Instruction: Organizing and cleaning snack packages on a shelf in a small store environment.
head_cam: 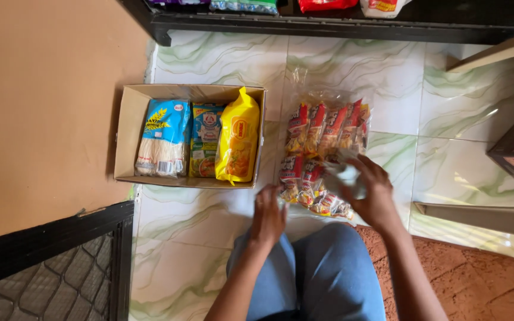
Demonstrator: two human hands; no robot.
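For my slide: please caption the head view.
Both hands, left and right, on a noodle multipack beside a box.

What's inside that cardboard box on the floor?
The cardboard box holds three packets side by side: a blue noodle packet, a green-blue packet and a yellow packet. Anything beneath them is covered.

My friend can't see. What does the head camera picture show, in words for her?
A seated person's two hands, left hand and right hand, grip a clear plastic bag of red and yellow snack packets on a green-veined tile floor. Beside it sits an open cardboard box holding a blue noodle packet, a small blue-green packet and a yellow packet.
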